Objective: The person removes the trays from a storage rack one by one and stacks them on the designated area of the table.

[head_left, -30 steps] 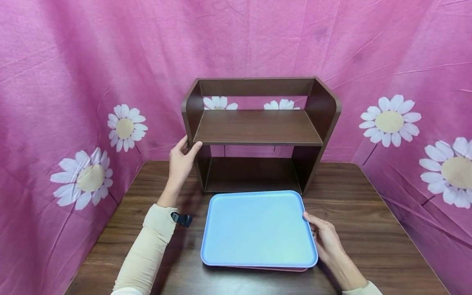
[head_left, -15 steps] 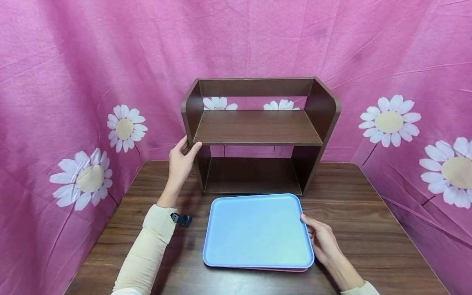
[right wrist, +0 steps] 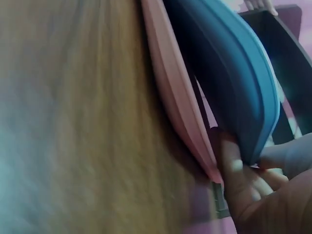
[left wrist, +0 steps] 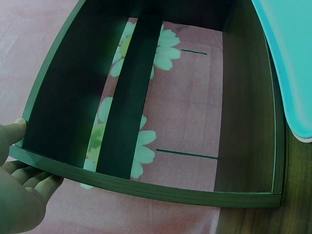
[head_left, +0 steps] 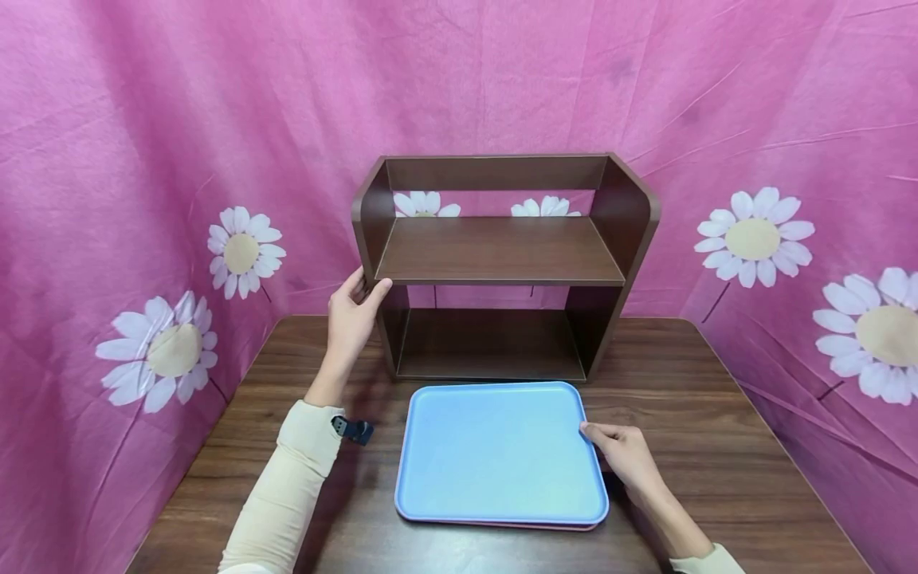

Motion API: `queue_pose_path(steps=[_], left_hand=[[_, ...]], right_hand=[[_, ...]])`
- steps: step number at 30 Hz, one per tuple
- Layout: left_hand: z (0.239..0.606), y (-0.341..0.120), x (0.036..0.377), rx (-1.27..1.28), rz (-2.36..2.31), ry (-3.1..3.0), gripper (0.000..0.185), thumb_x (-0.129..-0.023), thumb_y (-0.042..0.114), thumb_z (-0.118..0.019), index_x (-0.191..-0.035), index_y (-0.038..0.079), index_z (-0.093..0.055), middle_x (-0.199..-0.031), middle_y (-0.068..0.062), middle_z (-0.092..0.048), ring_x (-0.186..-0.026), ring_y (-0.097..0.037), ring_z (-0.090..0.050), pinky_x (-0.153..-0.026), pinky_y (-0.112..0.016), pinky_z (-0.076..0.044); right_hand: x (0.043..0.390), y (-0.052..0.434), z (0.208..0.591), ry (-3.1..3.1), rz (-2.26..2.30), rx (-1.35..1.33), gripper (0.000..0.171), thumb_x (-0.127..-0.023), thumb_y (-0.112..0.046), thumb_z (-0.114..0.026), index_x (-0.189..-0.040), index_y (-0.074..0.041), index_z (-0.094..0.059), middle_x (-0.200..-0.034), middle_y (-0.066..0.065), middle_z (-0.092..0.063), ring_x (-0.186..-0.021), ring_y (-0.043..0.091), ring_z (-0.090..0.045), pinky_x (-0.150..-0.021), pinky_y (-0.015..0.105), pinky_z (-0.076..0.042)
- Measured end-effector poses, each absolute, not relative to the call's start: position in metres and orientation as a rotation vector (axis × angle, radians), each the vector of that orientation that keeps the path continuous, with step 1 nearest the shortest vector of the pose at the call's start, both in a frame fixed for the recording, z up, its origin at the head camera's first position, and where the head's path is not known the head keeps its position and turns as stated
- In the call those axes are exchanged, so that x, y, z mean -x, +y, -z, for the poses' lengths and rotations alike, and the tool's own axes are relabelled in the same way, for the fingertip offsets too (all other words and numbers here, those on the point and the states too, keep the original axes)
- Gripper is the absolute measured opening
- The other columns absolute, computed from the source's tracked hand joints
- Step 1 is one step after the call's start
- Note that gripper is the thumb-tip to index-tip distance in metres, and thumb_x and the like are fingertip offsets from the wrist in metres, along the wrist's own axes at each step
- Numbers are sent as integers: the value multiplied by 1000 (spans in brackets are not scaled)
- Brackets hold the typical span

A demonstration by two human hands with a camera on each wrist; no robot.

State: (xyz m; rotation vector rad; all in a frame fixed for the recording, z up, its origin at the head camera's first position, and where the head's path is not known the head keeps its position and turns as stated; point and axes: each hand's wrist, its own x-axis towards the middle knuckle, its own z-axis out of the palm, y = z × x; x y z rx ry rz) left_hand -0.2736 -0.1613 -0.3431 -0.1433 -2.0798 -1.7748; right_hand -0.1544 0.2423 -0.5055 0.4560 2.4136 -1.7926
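Note:
A light blue tray (head_left: 498, 450) lies on top of a pink tray (head_left: 516, 526) on the wooden table, just in front of a dark brown two-level shelf (head_left: 502, 251). My right hand (head_left: 597, 436) pinches the blue tray's right edge, thumb on top. In the right wrist view the blue tray (right wrist: 229, 73) stands slightly apart from the pink tray (right wrist: 170, 92) at that edge, with my fingers (right wrist: 239, 178) between them. My left hand (head_left: 361, 293) grips the shelf's left side panel, thumb on its front edge. In the left wrist view that hand (left wrist: 19, 180) wraps the panel of the shelf (left wrist: 146, 180).
The wooden table (head_left: 717, 446) is walled in on three sides by a pink cloth with white daisies (head_left: 753, 235). Both levels of the shelf hold nothing. A small black strap clip (head_left: 353, 430) sits at my left wrist.
The blue tray has come down and toward me, from a raised tilt to nearly flat on the pink tray. My right hand followed it. The left hand stayed on the shelf.

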Motion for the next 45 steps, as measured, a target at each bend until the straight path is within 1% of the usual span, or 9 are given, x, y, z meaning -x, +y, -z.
queue_pose_path(steps=[3,8,12,16,20,24,30,39,45], left_hand=[[343,-161,273,148,1780,-2079,58,-91,20,-72,-141,2,-51,-138,-20,-56,-128,-26,-56,-108,-36,-47],[344,-160,273,152,1785,-2080,58,-91,21,-71,-142,3,-50,-139,-20,-56,-128,-25,-56,-108,-37,-47],[344,-160,273,138,1772,-2093,59,-91,22,-72,-142,3,-50,-139,-20,-56,-128,-24,-55,-109,-36,-46],[344,-161,274,130,1757,-2104,59,-91,23,-72,-142,4,-50,-139,-19,-56,-128,-24,-55,-109,-36,-46],[343,-161,274,133,1757,-2105,59,-91,23,-72,-142,4,-50,-139,-19,-56,-128,-24,-56,-108,-36,-46],[344,-162,274,129,1756,-2107,59,-91,23,-72,-143,5,-50,-140,-19,-55,-129,-24,-55,-108,-35,-46],[344,-162,274,120,1753,-2102,59,-90,22,-72,-142,4,-51,-139,-18,-56,-128,-24,-56,-109,-35,-46],[344,-162,273,119,1748,-2117,59,-91,23,-72,-143,5,-50,-139,-18,-56,-128,-24,-56,-107,-36,-47],[343,-162,273,145,1782,-2084,59,-91,20,-72,-141,1,-49,-140,-22,-54,-130,-27,-54,-109,-36,-46]], right_hand=[[155,243,502,2657,1538,-407,38,-92,-33,-69,-114,-3,-73,-89,9,-75,-62,14,-65,-58,27,-56],[156,243,499,2879,1279,-270,29,-90,-30,-70,-106,-7,-77,-69,5,-71,-46,18,-62,-49,26,-51],[156,242,500,2935,1191,-165,23,-89,-22,-72,-103,-5,-77,-61,2,-67,-41,16,-60,-42,26,-49],[157,243,500,2920,1124,-140,21,-88,-21,-73,-101,-6,-78,-52,0,-61,-40,14,-58,-43,24,-46],[160,243,499,2896,1107,-118,18,-87,-21,-74,-95,-6,-78,-52,-1,-61,-40,14,-59,-44,25,-48],[161,244,497,2865,1120,-118,14,-87,-21,-74,-85,-7,-75,-52,0,-61,-39,13,-59,-43,26,-50],[162,242,497,2841,1135,-139,17,-86,-20,-75,-75,-7,-71,-49,1,-60,-38,11,-58,-41,28,-52],[164,244,499,2825,1133,-129,18,-86,-20,-75,-74,-7,-69,-47,1,-58,-36,12,-58,-40,29,-52],[164,246,500,2782,1169,-145,18,-88,-22,-73,-79,-6,-70,-51,3,-59,-39,12,-58,-42,30,-54]])
